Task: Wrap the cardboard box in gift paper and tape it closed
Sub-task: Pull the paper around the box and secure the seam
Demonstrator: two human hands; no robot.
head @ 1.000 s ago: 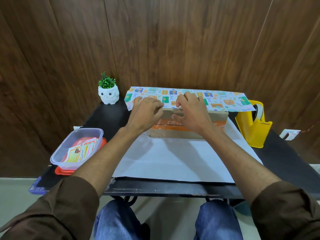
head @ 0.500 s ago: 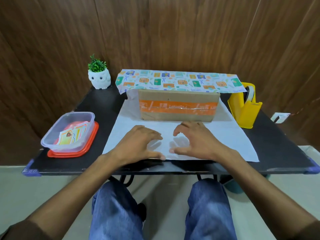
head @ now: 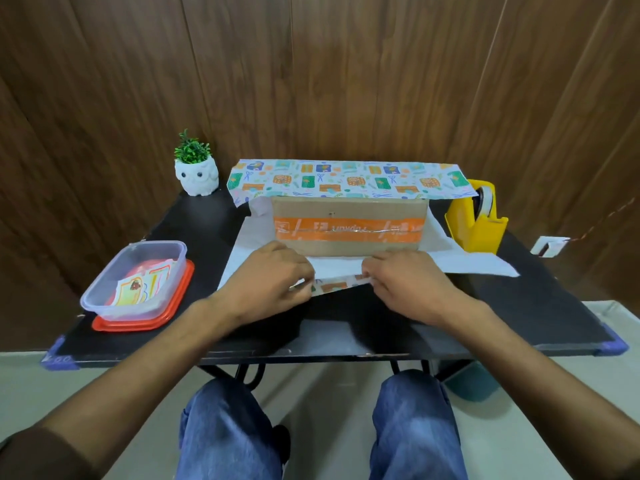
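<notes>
Paper-draped cardboard box (head: 349, 226) on gift paper (head: 464, 261)

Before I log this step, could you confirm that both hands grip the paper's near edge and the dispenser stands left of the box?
Not quite. The head view shows the dispenser standing right of the box, not left. The left hand and right hand do grip the near edge of the paper.

I wear blue jeans (head: 228, 431) and a dark brown top, its sleeve (head: 31, 455) ending above my bare forearm.
</notes>
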